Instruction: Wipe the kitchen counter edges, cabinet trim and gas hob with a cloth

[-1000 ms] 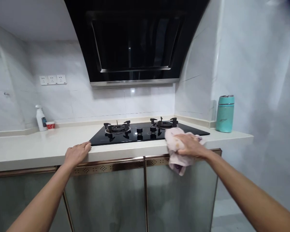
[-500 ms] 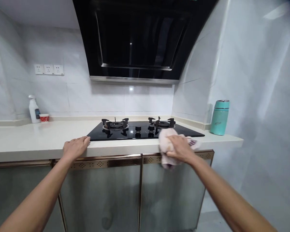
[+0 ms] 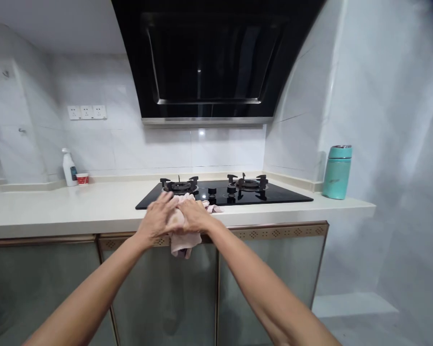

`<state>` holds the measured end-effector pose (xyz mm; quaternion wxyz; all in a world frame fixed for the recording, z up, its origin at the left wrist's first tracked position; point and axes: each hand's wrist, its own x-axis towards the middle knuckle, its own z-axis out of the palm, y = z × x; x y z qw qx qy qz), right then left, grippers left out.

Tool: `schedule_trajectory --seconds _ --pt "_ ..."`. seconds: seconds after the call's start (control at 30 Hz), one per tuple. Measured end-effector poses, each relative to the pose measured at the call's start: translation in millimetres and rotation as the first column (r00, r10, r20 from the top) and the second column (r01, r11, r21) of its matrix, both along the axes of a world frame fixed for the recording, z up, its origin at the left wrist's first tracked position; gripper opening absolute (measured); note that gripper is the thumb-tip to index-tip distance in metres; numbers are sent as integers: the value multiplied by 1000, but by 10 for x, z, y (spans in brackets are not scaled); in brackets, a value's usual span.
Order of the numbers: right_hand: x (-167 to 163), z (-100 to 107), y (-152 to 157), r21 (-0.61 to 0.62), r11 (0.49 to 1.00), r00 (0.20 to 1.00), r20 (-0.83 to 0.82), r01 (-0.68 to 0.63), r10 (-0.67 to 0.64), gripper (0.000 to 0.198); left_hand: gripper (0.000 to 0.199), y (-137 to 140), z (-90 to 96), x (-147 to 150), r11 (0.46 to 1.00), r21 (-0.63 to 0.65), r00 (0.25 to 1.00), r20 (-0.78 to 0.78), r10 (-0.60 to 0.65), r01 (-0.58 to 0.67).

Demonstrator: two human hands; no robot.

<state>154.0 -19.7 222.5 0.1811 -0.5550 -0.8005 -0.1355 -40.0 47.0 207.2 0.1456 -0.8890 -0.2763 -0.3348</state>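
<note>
A pale pink cloth (image 3: 186, 241) is bunched at the front edge of the countertop, and its lower end hangs over the edge. My right hand (image 3: 195, 215) is closed on it, with one corner trailing to the right. Against the cloth's left side is my left hand (image 3: 158, 217), its fingers stretched out and slightly blurred; I cannot tell how firmly it touches. Just behind both hands lies the black glass gas stove (image 3: 274, 194) with two burners and two knobs.
A black range hood (image 3: 209, 62) overhangs the stove. On the white countertop (image 3: 104, 204) stand a spray bottle (image 3: 69, 167) and a red-and-white cup (image 3: 82, 179) at the left. A turquoise flask (image 3: 337, 173) stands to the right. Below are glass-fronted cabinets (image 3: 159, 298).
My right hand has moved left along the counter edge with the cloth. My left hand has left the counter edge and come in beside it. The view has shifted slightly left.
</note>
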Motion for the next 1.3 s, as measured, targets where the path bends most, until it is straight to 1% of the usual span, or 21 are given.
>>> schedule_trajectory --seconds 0.07,0.13,0.2,0.23,0.27,0.33,0.37,0.4,0.43,0.47,0.53,0.6,0.63,0.73,0.8,0.93,1.0,1.07,1.17,1.23,1.3 --pt "166 83 -32 -105 990 996 -14 -93 92 89 76 -171 90 188 995 -84 989 -134 -62 51" --pt "364 150 -90 -198 959 978 -80 -203 191 85 77 -326 211 353 985 -171 976 -209 -54 18" --pt "572 165 -156 -238 927 948 -203 -290 244 60 87 -458 287 515 982 -188 959 -281 -26 -28" --pt "670 146 -184 -220 925 932 -266 -309 248 45 95 -511 291 601 985 -165 946 -324 1 -57" --pt "761 111 -205 -171 938 917 -321 -303 238 34 104 -554 270 688 988 -124 931 -364 40 -91" --pt "919 2 -235 -2 982 899 -401 -190 173 35 116 -605 168 854 984 -12 903 -399 156 -175" --pt "987 -66 -249 94 992 900 -421 -84 116 38 116 -613 103 922 975 37 896 -389 214 -217" --pt "1052 -138 -266 182 982 902 -431 46 37 40 112 -611 39 973 967 73 896 -365 252 -242" --pt "1115 -213 -290 252 951 901 -430 180 -56 43 107 -602 -18 1006 964 93 904 -336 265 -248" --pt "1179 -289 -321 307 902 895 -417 303 -158 44 102 -587 -63 1019 966 101 915 -309 258 -238" --pt "1309 -443 -398 383 794 869 -353 472 -346 47 94 -555 -117 999 973 104 936 -270 227 -206" --pt "1431 -589 -474 440 715 840 -279 543 -466 48 86 -534 -140 944 977 115 948 -248 202 -178" --pt "1483 -655 -503 465 695 835 -245 548 -493 48 82 -530 -148 914 978 125 952 -237 193 -167" --pt "1584 -792 -539 528 671 843 -195 521 -501 47 77 -533 -184 837 977 160 964 -205 169 -137" --pt "1612 -831 -538 545 668 849 -180 506 -496 45 80 -526 -212 777 975 175 964 -202 172 -137" --pt "1637 -861 -548 548 662 845 -179 511 -504 44 90 -421 -242 481 969 187 952 -228 205 -163" --pt "1652 -885 -558 558 659 853 -205 504 -479 42 94 -318 -243 199 961 178 940 -233 251 -212" --pt "1667 -917 -560 572 656 863 -223 493 -454 41 97 -193 -232 -163 940 159 912 -238 333 -302" --pt "1673 -953 -545 595 641 867 -233 486 -441 42 95 1 -186 -771 876 116 838 -255 483 -469" --pt "1663 -958 -533 602 630 866 -253 490 -432 41 92 105 -135 -1139 812 99 771 -266 578 -575" --pt "1646 -948 -527 594 634 866 -280 495 -414 39 89 170 -80 -1414 748 85 706 -276 653 -659"
